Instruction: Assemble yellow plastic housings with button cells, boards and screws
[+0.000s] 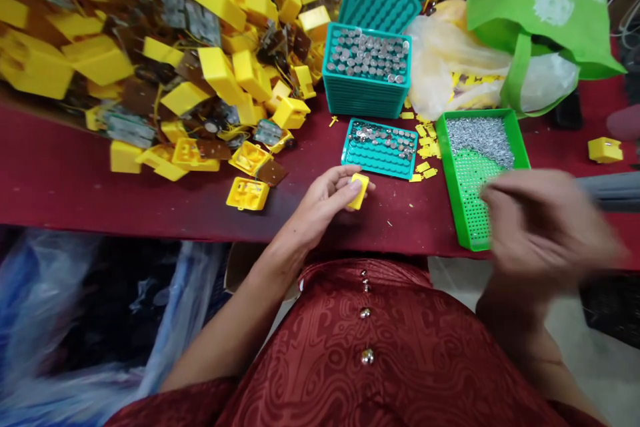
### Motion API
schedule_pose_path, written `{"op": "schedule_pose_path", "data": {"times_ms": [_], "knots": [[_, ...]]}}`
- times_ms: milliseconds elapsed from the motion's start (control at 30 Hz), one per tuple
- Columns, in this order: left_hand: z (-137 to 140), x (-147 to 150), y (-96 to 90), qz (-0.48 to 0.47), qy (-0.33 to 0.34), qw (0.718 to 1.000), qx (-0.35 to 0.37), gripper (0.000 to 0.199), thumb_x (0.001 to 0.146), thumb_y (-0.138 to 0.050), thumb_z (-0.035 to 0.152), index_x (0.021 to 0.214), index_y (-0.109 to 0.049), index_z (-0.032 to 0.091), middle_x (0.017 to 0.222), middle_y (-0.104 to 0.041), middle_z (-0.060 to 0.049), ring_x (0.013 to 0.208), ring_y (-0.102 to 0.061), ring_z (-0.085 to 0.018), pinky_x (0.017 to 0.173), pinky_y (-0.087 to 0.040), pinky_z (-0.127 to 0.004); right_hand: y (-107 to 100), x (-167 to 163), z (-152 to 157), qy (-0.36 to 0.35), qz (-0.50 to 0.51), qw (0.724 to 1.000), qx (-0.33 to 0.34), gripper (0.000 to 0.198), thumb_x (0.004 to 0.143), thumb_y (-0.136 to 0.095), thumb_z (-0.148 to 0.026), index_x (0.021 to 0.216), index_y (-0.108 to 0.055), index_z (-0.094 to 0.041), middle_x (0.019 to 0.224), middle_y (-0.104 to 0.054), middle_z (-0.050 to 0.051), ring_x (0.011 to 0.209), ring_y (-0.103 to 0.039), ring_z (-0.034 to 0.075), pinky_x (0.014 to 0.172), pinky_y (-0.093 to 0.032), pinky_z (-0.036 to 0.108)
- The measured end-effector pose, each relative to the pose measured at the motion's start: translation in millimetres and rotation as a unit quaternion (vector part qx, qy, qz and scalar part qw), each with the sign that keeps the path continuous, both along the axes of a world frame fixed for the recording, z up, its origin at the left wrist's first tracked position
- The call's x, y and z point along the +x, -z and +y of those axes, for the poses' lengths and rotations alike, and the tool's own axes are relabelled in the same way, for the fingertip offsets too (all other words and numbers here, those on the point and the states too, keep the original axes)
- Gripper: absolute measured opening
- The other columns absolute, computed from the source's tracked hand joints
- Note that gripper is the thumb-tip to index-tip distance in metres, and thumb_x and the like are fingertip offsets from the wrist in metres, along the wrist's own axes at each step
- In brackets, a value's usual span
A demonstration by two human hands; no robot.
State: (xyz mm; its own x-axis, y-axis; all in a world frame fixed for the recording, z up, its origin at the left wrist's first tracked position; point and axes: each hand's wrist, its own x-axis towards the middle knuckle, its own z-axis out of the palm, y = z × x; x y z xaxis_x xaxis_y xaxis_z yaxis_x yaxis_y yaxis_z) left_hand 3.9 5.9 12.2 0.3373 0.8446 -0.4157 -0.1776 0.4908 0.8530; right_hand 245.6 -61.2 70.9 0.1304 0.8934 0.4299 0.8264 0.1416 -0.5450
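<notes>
My left hand (333, 195) is closed around a small yellow plastic casing (359, 191), thumb on its near face, just above the table's front edge. My right hand (547, 223) is smeared by motion over the right side of a green tray (447, 177). Its fingers look curled, but what they hold, if anything, I cannot make out. Small silvery screws (483, 137) fill the tray's far part, and its near part shows a perforated bottom. Beyond my left hand lies a teal tray (377, 159) with rows of button cells in its far half.
A large heap of yellow casings (220, 73) with wires and circuit boards covers the left. Behind stand stacked teal trays (365, 100) of button cells. Small yellow pieces (427, 143) lie beside the green tray. A green bag (545, 33) and a grey rod-like object (613, 191) are right.
</notes>
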Motion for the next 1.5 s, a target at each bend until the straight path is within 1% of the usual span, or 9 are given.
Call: {"op": "schedule_pose_path", "data": {"times_ms": [100, 200, 367, 600, 967, 1167, 1300, 1400, 1500], "knots": [[7, -6, 4.7, 0.045, -0.009, 0.999, 0.022, 0.054, 0.077, -0.089, 0.055, 0.11, -0.068, 0.017, 0.098, -0.078, -0.008, 0.082, -0.071, -0.017, 0.064, -0.054, -0.025, 29, -5, 32, -0.052, -0.077, 0.995, -0.021, 0.018, 0.105, -0.06, -0.029, 0.098, -0.076, -0.026, 0.099, -0.078, 0.007, 0.093, -0.072, 0.025, 0.087, -0.058, 0.044], [18, -12, 9.6, 0.106, -0.05, 0.99, 0.071, 0.049, 0.078, -0.086, 0.053, 0.107, -0.068, 0.018, 0.097, -0.075, -0.006, 0.079, -0.071, -0.016, 0.06, -0.055, -0.023, 66, -4, 59, -0.003, -0.14, 0.986, -0.086, 0.024, 0.105, -0.05, -0.027, 0.109, -0.073, -0.019, 0.102, -0.073, 0.014, 0.098, -0.068, 0.028, 0.088, -0.057, 0.046], [28, -18, 12.4, 0.123, -0.044, 0.989, 0.068, 0.049, 0.081, -0.083, 0.051, 0.113, -0.068, 0.016, 0.095, -0.076, -0.007, 0.078, -0.072, -0.015, 0.059, -0.056, -0.022, 100, -9, 75, 0.002, -0.159, 0.983, -0.093, 0.032, 0.106, -0.037, -0.028, 0.097, -0.066, -0.019, 0.092, -0.059, 0.014, 0.084, -0.056, 0.024, 0.08, -0.055, 0.042], [18, -20, 5.5, 0.12, -0.005, 0.991, 0.063, 0.057, 0.08, -0.083, 0.053, 0.12, -0.07, 0.014, 0.097, -0.077, -0.008, 0.08, -0.072, -0.016, 0.063, -0.059, -0.022, 96, -21, 91, 0.008, -0.152, 0.973, -0.171, 0.019, 0.1, -0.047, -0.019, 0.099, -0.067, -0.018, 0.099, -0.058, 0.013, 0.09, -0.06, 0.026, 0.089, -0.058, 0.048], [10, -21, 12.0, 0.057, -0.072, 0.994, 0.066, 0.05, 0.082, -0.084, 0.056, 0.113, -0.073, 0.018, 0.106, -0.08, -0.009, 0.086, -0.077, -0.019, 0.07, -0.066, -0.029, 95, -8, 84, 0.021, -0.155, 0.982, -0.106, 0.038, 0.105, -0.041, -0.03, 0.083, -0.07, -0.019, 0.082, -0.061, 0.013, 0.078, -0.058, 0.022, 0.083, -0.059, 0.046], [1, -17, 4.7, -0.048, -0.059, 0.997, -0.019, 0.04, 0.088, -0.082, 0.049, 0.112, -0.074, 0.018, 0.106, -0.082, -0.009, 0.09, -0.082, -0.02, 0.07, -0.064, -0.026, 87, -11, 84, 0.021, -0.146, 0.973, -0.177, 0.025, 0.1, -0.045, -0.02, 0.086, -0.065, -0.018, 0.09, -0.061, 0.014, 0.084, -0.062, 0.025, 0.091, -0.057, 0.051], [0, -8, 4.5, -0.069, -0.026, 0.996, -0.054, 0.039, 0.092, -0.08, 0.047, 0.118, -0.073, 0.018, 0.11, -0.082, -0.011, 0.092, -0.082, -0.021, 0.073, -0.065, -0.027, 79, -12, 86, 0.041, -0.157, 0.973, -0.166, 0.022, 0.095, -0.049, -0.018, 0.097, -0.071, -0.017, 0.098, -0.069, 0.016, 0.091, -0.066, 0.027, 0.092, -0.057, 0.049], [2, 0, 7.3, -0.093, -0.02, 0.993, -0.066, 0.036, 0.094, -0.08, 0.041, 0.121, -0.073, 0.019, 0.11, -0.081, -0.009, 0.092, -0.081, -0.019, 0.077, -0.065, -0.026, 70, -13, 87, 0.022, -0.101, 0.984, -0.142, 0.019, 0.092, -0.055, -0.023, 0.091, -0.073, -0.018, 0.095, -0.073, 0.013, 0.09, -0.067, 0.026, 0.094, -0.056, 0.049], [8, 8, 11.4, -0.12, -0.021, 0.989, -0.078, 0.03, 0.096, -0.079, 0.033, 0.122, -0.074, 0.02, 0.106, -0.08, -0.006, 0.091, -0.08, -0.016, 0.078, -0.065, -0.025, 60, -18, 85, -0.013, 0.068, 0.988, -0.141, 0.012, 0.085, -0.063, -0.025, 0.084, -0.073, -0.019, 0.085, -0.072, 0.007, 0.08, -0.065, 0.02, 0.085, -0.057, 0.041]]}}
